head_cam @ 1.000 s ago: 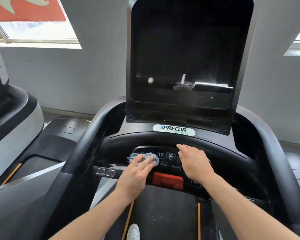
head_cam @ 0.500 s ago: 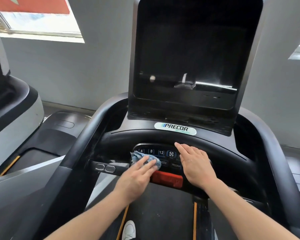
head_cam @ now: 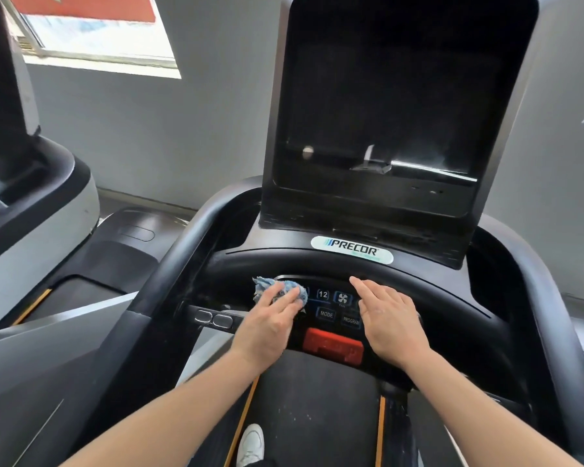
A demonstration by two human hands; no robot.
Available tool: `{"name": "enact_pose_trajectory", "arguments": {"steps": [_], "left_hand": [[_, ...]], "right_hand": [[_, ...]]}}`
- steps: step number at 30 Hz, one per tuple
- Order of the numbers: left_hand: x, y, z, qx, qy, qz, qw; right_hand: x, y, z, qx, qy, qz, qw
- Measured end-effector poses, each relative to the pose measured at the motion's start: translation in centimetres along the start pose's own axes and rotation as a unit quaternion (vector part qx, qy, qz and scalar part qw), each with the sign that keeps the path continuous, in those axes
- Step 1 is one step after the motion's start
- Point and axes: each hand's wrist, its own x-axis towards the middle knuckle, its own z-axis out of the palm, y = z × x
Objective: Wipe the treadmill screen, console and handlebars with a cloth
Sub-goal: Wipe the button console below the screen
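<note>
Since the earlier frames, the crumpled blue cloth (head_cam: 277, 291) has slid up and to the left across the keypad, uncovering more of the lit keys, while the other hand has stayed planted. Left hand (head_cam: 270, 323): fingers extended flat, pressing the cloth against the left end of the black button console (head_cam: 338, 308); the hold is a flat press rather than a closed fist. Right hand (head_cam: 390, 320): open, palm down, empty, resting on the right side of the same console, beside the "PROGRAM" key. Below both hands sits the red rectangular stop button (head_cam: 332, 343), uncovered. Above the console rises the large dark upright screen (head_cam: 385, 106), with faint streaks and reflections near its lower edge. The curved black handlebars (head_cam: 179, 261) sweep around either side, the left one with two oval metal sensor pads (head_cam: 213, 318) nearby.

Progress, as judged: the console step is under way, with its left portion being wiped and the part under the right hand apparently pending. Whether the screen is already cleaned cannot be told; the handlebars show no sign of attention yet.
</note>
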Motion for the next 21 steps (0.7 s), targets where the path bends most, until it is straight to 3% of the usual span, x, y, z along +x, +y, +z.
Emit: {"name": "enact_pose_trajectory", "arguments": {"steps": [3, 6, 10, 15, 21], "left_hand": [[-3.3, 1.3, 0.4, 0.003, -0.022, 0.061, 0.998], [-2.8, 0.7, -0.2, -0.011, -0.019, 0.056, 0.998], [1.0, -1.0, 0.0, -0.029, -0.013, -0.014, 0.999], [-4.5, 1.8, 0.7, -0.007, -0.021, 0.048, 0.999], [1.5, -1.1, 0.0, -0.046, 0.008, -0.049, 0.998]], "right_hand": [[0.1, 0.1, 0.1, -0.001, -0.004, -0.002, 1.000], [0.0, -0.1, 0.0, 0.001, -0.001, 0.000, 1.000], [-0.1, -0.1, 0.1, -0.006, 0.001, -0.002, 1.000], [-0.2, -0.1, -0.2, 0.002, -0.006, -0.003, 1.000], [-0.2, -0.1, 0.1, -0.001, -0.001, 0.001, 1.000]]}}
